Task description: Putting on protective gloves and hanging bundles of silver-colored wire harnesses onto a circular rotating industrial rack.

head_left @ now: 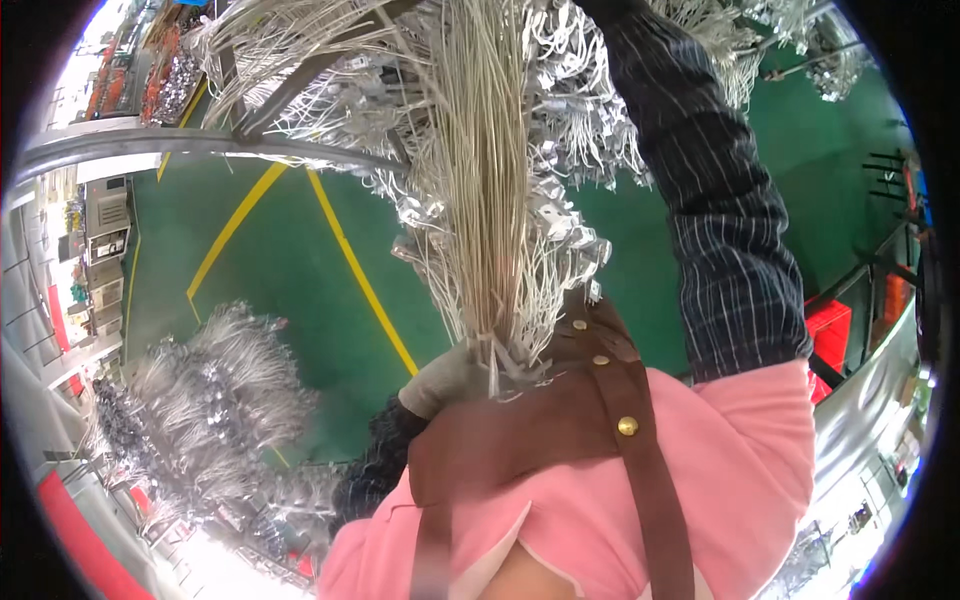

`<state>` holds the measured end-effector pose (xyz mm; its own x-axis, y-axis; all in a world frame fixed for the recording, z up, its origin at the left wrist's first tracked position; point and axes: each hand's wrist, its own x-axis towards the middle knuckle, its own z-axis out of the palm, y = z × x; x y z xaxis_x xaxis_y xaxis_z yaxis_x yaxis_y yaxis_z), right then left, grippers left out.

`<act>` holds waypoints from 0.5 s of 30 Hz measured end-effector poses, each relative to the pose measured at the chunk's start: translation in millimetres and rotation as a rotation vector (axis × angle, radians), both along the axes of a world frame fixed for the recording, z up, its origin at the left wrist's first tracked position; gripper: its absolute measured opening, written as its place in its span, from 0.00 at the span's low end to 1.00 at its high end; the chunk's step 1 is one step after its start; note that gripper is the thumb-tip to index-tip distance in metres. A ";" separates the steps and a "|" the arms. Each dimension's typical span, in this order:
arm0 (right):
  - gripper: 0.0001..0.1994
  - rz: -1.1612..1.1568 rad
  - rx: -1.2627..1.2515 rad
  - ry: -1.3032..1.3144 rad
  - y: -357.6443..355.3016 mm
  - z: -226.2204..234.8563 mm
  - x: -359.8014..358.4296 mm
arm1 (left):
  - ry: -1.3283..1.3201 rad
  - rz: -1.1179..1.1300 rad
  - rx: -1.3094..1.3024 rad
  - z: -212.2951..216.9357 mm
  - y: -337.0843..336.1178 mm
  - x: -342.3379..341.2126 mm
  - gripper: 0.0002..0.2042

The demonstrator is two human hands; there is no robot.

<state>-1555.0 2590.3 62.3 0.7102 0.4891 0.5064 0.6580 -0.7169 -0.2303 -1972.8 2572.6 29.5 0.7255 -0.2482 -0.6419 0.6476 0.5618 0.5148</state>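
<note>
A long bundle of thin pale wires [480, 150] runs from the top of the head view down to my chest. Small silvery and white pieces [570, 225] cluster along its sides. At its lower end, my left hand [440, 385], in a grey glove, is closed around the gathered wires; its fingers are partly hidden behind them. My right arm, in a dark striped sleeve [735, 240], reaches up and forward. The right hand lies beyond the top edge of the picture.
A curved grey metal rail [200, 142] crosses the upper left. More wire bundles [590, 90] hang behind the one I hold, and a large heap of bundles [215, 400] is at left. Yellow lines [345, 250] mark the green floor. At right stands a red box [828, 335].
</note>
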 end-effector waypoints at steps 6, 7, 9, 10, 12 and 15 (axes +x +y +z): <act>0.14 0.004 0.014 0.014 -4.5 7.5 0.7 | -0.032 0.115 -0.138 -25.6 -17.1 -51.0 0.07; 0.15 -0.001 0.022 0.014 -9.3 7.0 1.1 | -0.015 0.062 0.004 -22.1 -17.3 -53.6 0.07; 0.15 -0.022 -0.081 0.072 -11.1 8.2 4.1 | 0.007 -0.057 0.273 -14.2 -18.0 -56.2 0.07; 0.15 -0.013 -0.132 0.105 -9.6 9.7 3.7 | 0.083 0.133 -0.176 -31.7 -18.7 -64.8 0.07; 0.16 0.023 0.012 -0.116 -10.2 4.3 -2.5 | 0.007 -0.022 0.133 -32.1 -20.5 -75.9 0.08; 0.14 0.161 0.306 -0.070 -54.9 -13.1 -52.4 | -0.235 -0.226 0.493 -48.9 -7.6 -79.2 0.11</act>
